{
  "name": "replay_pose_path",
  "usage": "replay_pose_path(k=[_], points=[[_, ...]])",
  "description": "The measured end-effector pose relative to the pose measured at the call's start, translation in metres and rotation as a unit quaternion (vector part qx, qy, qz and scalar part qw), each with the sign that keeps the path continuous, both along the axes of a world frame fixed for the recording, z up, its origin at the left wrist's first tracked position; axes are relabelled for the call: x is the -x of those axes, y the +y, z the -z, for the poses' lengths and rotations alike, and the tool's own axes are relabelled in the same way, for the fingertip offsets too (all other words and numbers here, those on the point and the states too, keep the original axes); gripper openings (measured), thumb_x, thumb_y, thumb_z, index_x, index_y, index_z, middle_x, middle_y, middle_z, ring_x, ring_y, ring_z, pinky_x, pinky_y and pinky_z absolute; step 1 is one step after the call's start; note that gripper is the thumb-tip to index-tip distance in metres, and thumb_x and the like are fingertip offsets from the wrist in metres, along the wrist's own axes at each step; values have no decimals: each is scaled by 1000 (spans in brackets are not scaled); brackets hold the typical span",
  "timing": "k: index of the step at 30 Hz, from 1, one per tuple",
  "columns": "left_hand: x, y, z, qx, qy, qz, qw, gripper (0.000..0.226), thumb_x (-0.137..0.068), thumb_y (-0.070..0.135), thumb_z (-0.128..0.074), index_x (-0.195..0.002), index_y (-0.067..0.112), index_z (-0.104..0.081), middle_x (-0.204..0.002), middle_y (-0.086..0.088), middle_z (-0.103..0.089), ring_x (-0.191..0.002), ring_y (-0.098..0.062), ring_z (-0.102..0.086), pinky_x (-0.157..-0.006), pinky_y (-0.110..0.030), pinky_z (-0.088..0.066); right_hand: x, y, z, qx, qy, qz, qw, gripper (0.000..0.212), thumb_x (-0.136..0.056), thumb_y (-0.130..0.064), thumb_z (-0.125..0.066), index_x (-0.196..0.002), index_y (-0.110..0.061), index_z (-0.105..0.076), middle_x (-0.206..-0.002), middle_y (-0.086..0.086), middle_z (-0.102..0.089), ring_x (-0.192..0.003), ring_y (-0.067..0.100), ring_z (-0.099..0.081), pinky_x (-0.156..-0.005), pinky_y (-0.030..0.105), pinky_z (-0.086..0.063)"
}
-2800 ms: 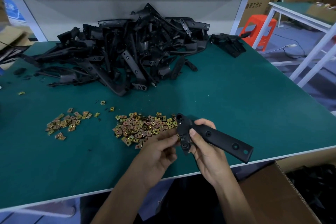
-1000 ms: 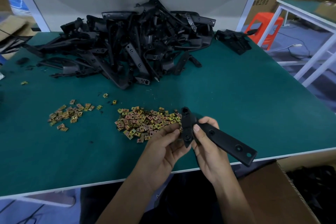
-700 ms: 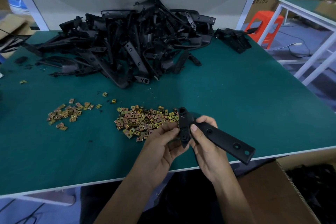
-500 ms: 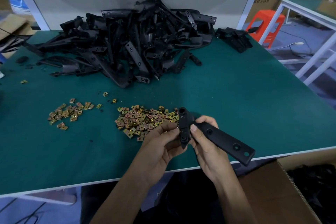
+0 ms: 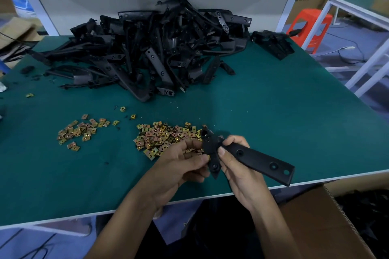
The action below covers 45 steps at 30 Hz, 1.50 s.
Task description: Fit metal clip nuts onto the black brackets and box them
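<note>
Little has shifted since half a second ago — your two hands sit where they were, just above the near edge of the green table point(image 5: 273, 111), and the bracket has barely turned; over the longer stretch your view has tipped so the pile reads a touch higher. Your right hand point(image 5: 237, 166) is closed on the black bracket point(image 5: 259, 160), thumb pressed on its upper face near the forked end, fingers curled underneath, forearm running back and down towards you; the long flat arm of the bracket points away to that hand's outer side and slightly down, its far end overhanging the table edge. Your left hand point(image 5: 179, 166) is curled in against the forked end, thumb and forefinger pinched together at the bracket's edge; a sliver of yellow shows at those fingertips, most likely a clip nut point(image 5: 209, 157), though it is too small to be sure. Just beyond your left knuckles lies the main heap of clip nuts point(image 5: 166, 136); a smaller scatter of nuts point(image 5: 82, 130) lies well out to that hand's outer side. Far beyond both hands rises the pile of black brackets point(image 5: 160, 48). Below your right forearm, off the table, stands the open cardboard box point(image 5: 315, 223), dark parts inside — they are hard to make out.
</note>
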<state>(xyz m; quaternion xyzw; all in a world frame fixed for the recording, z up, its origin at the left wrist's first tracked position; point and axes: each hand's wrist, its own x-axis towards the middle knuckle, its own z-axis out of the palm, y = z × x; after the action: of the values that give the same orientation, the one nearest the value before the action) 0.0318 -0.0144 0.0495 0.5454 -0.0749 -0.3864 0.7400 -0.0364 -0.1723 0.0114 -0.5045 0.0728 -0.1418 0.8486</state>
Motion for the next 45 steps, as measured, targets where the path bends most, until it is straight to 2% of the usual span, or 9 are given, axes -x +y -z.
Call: replay_pose_path(k=[5, 9, 13, 17, 23, 26, 30, 34, 45], points=[[-5, -5, -1, -40, 3, 0, 999, 56, -71, 19, -79, -122, 7, -60, -91, -16, -73, -68, -16, -67, -50, -22, -51, -2, 0, 1, 9, -4, 5, 1000, 17, -86, -15, -72, -96, -21, -59, -93, 3, -67, -86, 13, -65, -73, 22, -54], [-20, -10, -7, -145, -141, 23, 979, 10, -95, 30, -67, -99, 22, -73, -86, -3, -77, -72, -8, -67, -58, -23, -54, -6, -3, 2, -48, -2, 8, 999, 19, -85, -16, -73, -95, -24, -59, -100, 5, -68, -89, 15, -66, -76, 23, -54], [-67, -21, -6, -399, -513, -28, 759, 26, -107, 29, -46, -119, 26, -68, -114, 4, -70, -102, -6, -62, -83, -20, -48, -7, -9, 7, -117, 2, 44, 992, 16, -91, -10, -67, -95, -23, -59, -105, 6, -68, -93, 17, -65, -82, 28, -55], [-98, -27, 8, -527, -555, 83, 638, 34, -106, 24, -47, -138, 20, -58, -132, -8, -56, -124, -27, -46, -105, -42, -42, -8, -9, 8, -123, 9, 43, 991, 17, -92, -8, -62, -93, -25, -61, -105, 6, -67, -93, 16, -65, -80, 24, -55], [-100, -22, 14, -484, -550, 55, 678, 6, -102, 25, -54, -100, 22, -59, -101, 4, -61, -102, -20, -53, -89, -36, -44, -9, -11, 5, -131, 0, 36, 991, 15, -92, -6, -61, -93, -21, -58, -102, 8, -68, -88, 16, -66, -76, 26, -57], [-92, -17, 12, -430, -514, 1, 742, 4, -104, 23, -50, -102, 23, -53, -89, 8, -61, -88, -16, -57, -69, -27, -42, -8, -11, 4, -131, 14, 31, 991, 14, -91, -8, -62, -94, -21, -56, -105, 12, -64, -92, 19, -64, -79, 29, -54], [-80, -6, 9, -372, -497, -30, 784, 23, -106, 23, -48, -125, 22, -61, -113, 13, -59, -108, -8, -54, -87, -22, -41, -7, -11, 3, -127, 22, 21, 991, 13, -89, -10, -63, -92, -21, -56, -106, 12, -64, -96, 22, -62, -87, 36, -47], [-73, 5, 9, -339, -456, -41, 822, 19, -102, 25, -55, -114, 32, -68, -113, 18, -64, -102, 5, -57, -80, -8, -38, -7, -10, 1, -127, 22, 16, 992, 13, -90, -10, -62, -92, -20, -55, -106, 13, -64, -98, 25, -60, -90, 39, -46], [-61, 13, 9, -272, -419, -133, 856, 16, -88, 22, -77, -99, 30, -69, -85, 16, -71, -84, 2, -65, -70, -6, -47, -6, -12, 3, -103, 12, -7, 995, 13, -95, -12, -64, -92, -23, -58, -101, 7, -66, -92, 17, -63, -84, 32, -52]])
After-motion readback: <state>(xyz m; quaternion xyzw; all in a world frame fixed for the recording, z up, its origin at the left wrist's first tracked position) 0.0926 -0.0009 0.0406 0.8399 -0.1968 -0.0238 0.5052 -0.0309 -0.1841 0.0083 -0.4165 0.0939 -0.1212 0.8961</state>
